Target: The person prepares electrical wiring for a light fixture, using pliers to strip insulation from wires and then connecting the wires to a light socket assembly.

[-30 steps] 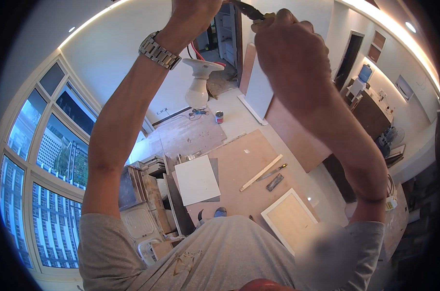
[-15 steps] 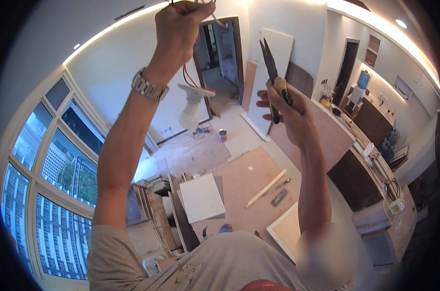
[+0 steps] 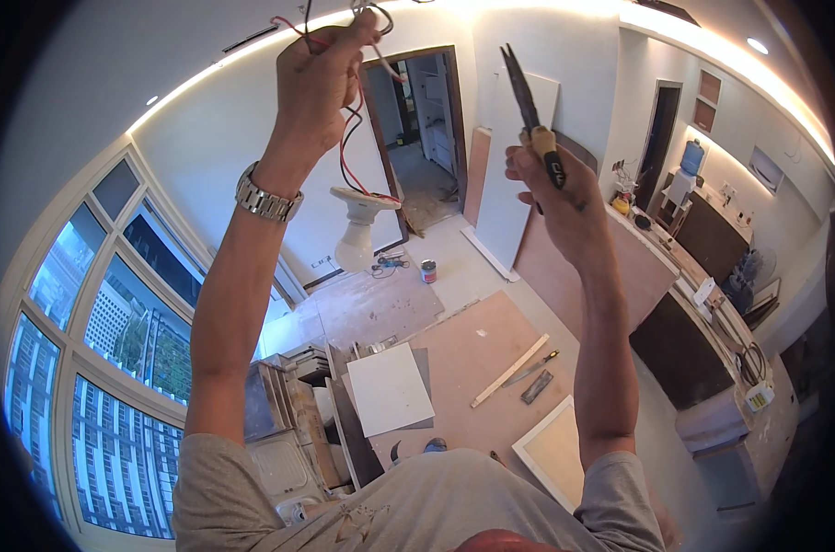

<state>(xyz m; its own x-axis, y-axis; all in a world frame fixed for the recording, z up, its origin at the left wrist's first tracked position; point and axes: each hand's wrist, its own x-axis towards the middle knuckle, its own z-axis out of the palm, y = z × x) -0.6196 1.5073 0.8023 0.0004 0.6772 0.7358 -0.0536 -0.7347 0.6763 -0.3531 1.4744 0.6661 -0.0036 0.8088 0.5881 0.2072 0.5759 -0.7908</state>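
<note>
Raised near the top edge, my left hand (image 3: 318,92) pinches electrical wires (image 3: 346,147) between thumb and fingers. Red, black and pale ends stick out above and beside the fingertips. Below it a white lamp holder (image 3: 367,201) dangles on the red and black wires, with a white light bulb (image 3: 354,247) pointing down. My right hand (image 3: 572,198) is closed round the handles of long-nose pliers (image 3: 522,87). Their jaws point up, slightly apart, and touch nothing. A metal-band watch (image 3: 268,195) is on my left wrist.
Below lie a brown board (image 3: 463,354), a white panel (image 3: 390,391), a wooden strip (image 3: 509,371) and a handsaw (image 3: 532,366). A tin (image 3: 428,270) stands farther off. Tall boards (image 3: 518,202) lean on the wall; a long counter (image 3: 693,313) runs along the right.
My left hand has come slightly down and left; more of the wire ends shows above it. The hanging bulb has sunk a little. The pliers have moved up and slightly right.
</note>
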